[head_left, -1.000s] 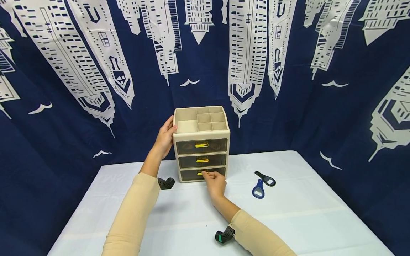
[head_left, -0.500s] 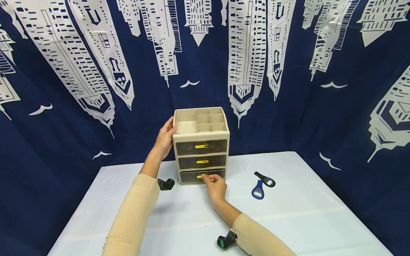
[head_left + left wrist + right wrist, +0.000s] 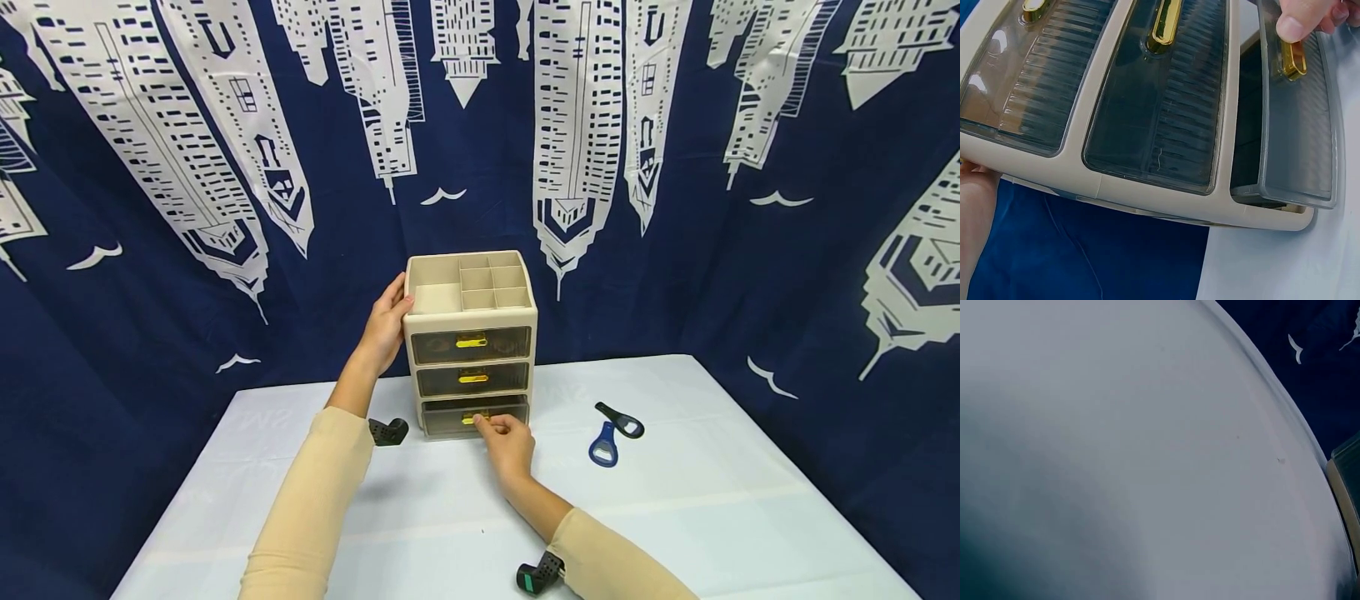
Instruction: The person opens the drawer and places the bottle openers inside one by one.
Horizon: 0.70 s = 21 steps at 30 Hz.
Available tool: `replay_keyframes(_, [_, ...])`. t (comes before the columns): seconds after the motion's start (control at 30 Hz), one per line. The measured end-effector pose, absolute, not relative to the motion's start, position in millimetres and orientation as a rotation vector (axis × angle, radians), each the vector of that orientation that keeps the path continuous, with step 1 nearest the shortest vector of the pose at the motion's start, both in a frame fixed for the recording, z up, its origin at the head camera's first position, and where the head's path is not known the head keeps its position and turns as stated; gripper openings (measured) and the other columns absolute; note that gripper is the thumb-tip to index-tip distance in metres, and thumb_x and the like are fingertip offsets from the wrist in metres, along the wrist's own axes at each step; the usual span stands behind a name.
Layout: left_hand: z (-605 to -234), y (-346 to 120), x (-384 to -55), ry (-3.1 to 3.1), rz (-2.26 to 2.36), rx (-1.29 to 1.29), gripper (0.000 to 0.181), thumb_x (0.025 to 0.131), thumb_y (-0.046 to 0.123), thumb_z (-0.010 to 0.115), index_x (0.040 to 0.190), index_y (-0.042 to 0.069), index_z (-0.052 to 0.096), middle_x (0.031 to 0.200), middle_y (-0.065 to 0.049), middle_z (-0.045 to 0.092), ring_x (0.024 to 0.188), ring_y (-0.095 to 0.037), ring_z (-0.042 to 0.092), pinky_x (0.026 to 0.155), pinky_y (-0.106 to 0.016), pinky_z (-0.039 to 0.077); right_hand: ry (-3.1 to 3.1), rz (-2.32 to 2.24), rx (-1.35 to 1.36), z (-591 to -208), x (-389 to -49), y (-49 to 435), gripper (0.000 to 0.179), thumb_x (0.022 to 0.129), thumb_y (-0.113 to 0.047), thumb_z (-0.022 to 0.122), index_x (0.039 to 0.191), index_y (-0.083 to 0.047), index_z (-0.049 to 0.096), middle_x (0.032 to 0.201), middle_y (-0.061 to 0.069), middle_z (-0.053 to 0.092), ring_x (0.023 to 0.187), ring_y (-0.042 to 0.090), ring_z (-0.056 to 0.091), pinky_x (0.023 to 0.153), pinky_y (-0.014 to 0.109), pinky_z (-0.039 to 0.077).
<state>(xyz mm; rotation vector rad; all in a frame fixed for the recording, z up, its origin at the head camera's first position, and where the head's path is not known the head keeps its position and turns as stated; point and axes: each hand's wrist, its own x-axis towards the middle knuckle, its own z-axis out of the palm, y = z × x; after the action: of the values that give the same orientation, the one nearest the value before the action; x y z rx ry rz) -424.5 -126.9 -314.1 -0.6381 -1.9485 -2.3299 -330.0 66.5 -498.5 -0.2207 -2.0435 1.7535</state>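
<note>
A cream desktop drawer organizer (image 3: 471, 318) stands at the back of the table, with three smoky clear drawers and gold handles. My left hand (image 3: 383, 332) holds its upper left side, thumb over the top rim. My right hand (image 3: 512, 448) pinches the gold handle (image 3: 1296, 62) of the bottom drawer (image 3: 1300, 137). That drawer is pulled partly out, showing a dark gap behind its front in the left wrist view. Both upper drawers are closed. The right wrist view catches only the organizer's edge (image 3: 1342, 487), and the right hand is hidden there.
A blue bottle opener (image 3: 607, 430) and a black one (image 3: 612, 412) lie to the organizer's right on the white-covered table (image 3: 712, 467). Divided compartments (image 3: 493, 277) form the organizer's top. A navy cloth (image 3: 480, 217) with white buildings hangs behind.
The bottom drawer has slid a little out toward me, with my right hand drawing back on its handle. My left hand has stayed on the organizer's side.
</note>
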Motion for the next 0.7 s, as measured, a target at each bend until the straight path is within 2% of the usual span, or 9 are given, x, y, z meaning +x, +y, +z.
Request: replay_keyframes(0.7, [-315.1,-127.2,-425.9,-1.942,-2.34,-0.64,0.061,0.113,0.008,0.036,0.166,0.006,0.007,0.172,-0.012,0.01,0.155,-0.027,0.015,0.122,-0.045,0.021,-2.05,1.746,-0.175,-502.6,-311.0,69.7,0.027,0.086,-0.024,0.088,0.082,-0.002,0.073,0.068,-0.001,0.066,0.057,0.012,0.059,0.051,0.022,0.049])
